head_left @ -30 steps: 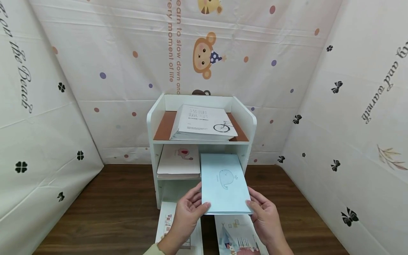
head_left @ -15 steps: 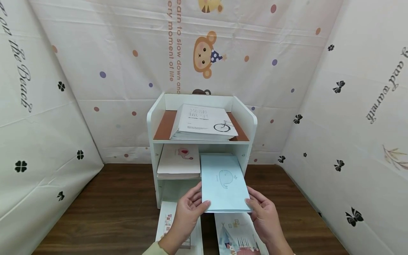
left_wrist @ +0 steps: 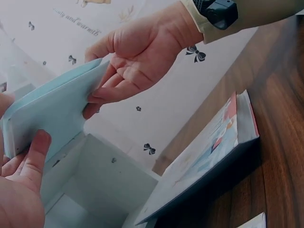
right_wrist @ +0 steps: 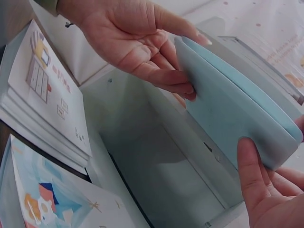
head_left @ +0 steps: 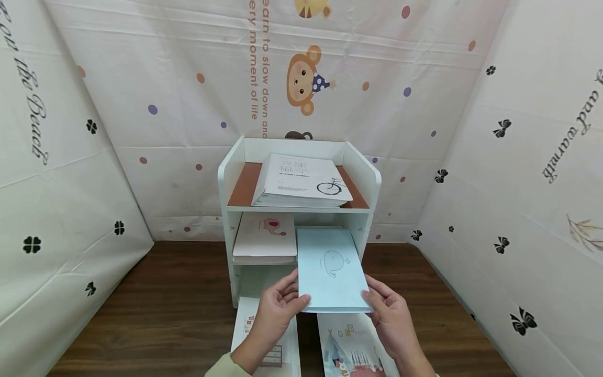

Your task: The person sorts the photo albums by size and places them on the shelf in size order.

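A light blue notebook (head_left: 335,285) with a whale drawing lies partly on the right of the middle shelf, its near end sticking out. My left hand (head_left: 277,312) pinches its near left corner, thumb on top and fingers beneath. At the near right corner my right hand (head_left: 390,317) grips it the same way. Both wrist views show fingers under the notebook (right_wrist: 237,114). Beside it on that shelf sits a pale stack of notebooks (head_left: 264,243), an elephant on the top cover. Whether the blue notebook is one or more cannot be told.
A white shelf unit (head_left: 371,193) stands on the dark wood surface (head_left: 188,303). Its top holds a thick stack of white books (head_left: 306,180). In front lie picture books (head_left: 350,348) and a white stack (right_wrist: 45,85). Printed cloth walls (head_left: 183,78) surround everything.
Both hands and the blue notebook have shifted very slightly toward the shelf. The grip on it stays the same.
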`<state>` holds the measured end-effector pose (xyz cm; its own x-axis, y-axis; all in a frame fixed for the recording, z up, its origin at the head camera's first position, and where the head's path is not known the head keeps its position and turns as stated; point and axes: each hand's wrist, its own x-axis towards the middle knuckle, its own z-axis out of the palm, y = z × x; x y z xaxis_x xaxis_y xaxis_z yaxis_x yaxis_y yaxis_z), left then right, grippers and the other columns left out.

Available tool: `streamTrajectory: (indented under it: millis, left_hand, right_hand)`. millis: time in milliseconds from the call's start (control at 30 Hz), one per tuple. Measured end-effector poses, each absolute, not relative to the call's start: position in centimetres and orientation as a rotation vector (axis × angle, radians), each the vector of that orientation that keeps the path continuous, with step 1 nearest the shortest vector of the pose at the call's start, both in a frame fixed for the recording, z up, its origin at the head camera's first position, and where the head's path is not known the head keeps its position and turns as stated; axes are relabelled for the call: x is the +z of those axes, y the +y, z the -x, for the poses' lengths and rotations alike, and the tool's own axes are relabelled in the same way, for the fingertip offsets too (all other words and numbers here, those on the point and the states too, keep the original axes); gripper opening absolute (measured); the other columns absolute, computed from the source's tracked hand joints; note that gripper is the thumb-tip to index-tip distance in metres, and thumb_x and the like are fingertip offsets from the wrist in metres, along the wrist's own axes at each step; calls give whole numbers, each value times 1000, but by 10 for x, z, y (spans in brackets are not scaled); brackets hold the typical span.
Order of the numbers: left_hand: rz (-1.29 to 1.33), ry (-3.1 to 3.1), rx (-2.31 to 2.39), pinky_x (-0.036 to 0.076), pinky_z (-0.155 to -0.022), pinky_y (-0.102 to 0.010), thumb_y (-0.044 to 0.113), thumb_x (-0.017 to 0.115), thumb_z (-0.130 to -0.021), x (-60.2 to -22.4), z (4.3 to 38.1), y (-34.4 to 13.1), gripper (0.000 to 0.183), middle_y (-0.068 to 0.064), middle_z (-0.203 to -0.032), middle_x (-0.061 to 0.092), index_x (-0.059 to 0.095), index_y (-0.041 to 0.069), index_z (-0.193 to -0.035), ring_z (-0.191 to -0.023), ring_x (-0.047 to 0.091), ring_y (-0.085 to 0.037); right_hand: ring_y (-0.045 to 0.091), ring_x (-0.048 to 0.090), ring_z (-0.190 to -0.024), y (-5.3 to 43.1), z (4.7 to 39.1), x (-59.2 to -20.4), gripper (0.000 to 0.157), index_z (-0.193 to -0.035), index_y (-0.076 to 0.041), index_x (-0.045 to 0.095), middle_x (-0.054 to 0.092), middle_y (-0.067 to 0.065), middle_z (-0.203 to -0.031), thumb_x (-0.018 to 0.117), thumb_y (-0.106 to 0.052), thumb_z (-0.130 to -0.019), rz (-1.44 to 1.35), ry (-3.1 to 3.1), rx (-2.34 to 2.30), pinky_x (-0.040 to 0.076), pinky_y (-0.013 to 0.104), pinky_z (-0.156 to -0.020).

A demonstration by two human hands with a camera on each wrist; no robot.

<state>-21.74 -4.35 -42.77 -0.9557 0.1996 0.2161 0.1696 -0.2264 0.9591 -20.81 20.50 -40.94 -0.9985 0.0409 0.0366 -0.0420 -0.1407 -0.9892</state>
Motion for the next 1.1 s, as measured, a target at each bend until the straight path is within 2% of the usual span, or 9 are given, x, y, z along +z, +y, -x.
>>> streamTrajectory:
  millis: [167,300,500,833,1100]
  left_hand:
    - [-508,1930,2375,53,-86,-24,14,79,-76,-428,217,-47,79,-17,-123,54,37,12,-144,-107,59,-21]
    - [-575,1908,2359,54,-85,-26,8,80,-73,-428,216,-49,86,-19,-124,53,34,12,-145,-105,59,-22]
    - [-615,1971,2310,54,-85,-26,10,80,-73,-429,217,-50,87,-17,-123,54,33,13,-145,-104,59,-22]
    - [-602,2017,2300,54,-83,-26,14,80,-73,-428,223,-51,85,-17,-120,56,35,9,-144,-102,61,-20]
    - [-565,2046,2326,55,-83,-25,19,81,-73,-430,231,-52,82,-15,-119,59,39,10,-142,-102,63,-19]
  right_hand:
    - [19,65,-106,205,207,-410,56,-134,-10,50,56,12,-133,71,-22,-84,-43,-2124,2205,54,32,-86]
    - [18,64,-107,207,206,-411,62,-135,-9,49,55,13,-134,75,-15,-79,-106,-2170,2138,54,30,-84]
    - [18,62,-111,214,206,-415,74,-138,-8,43,50,16,-137,78,-2,-73,-254,-2187,2175,53,29,-86]
    - [17,62,-111,219,216,-419,73,-139,-9,44,50,15,-137,78,-6,-74,-335,-2229,2122,53,27,-87]
    - [16,63,-108,216,224,-418,69,-135,-13,50,56,10,-133,81,-17,-73,-280,-2263,2030,54,27,-84]
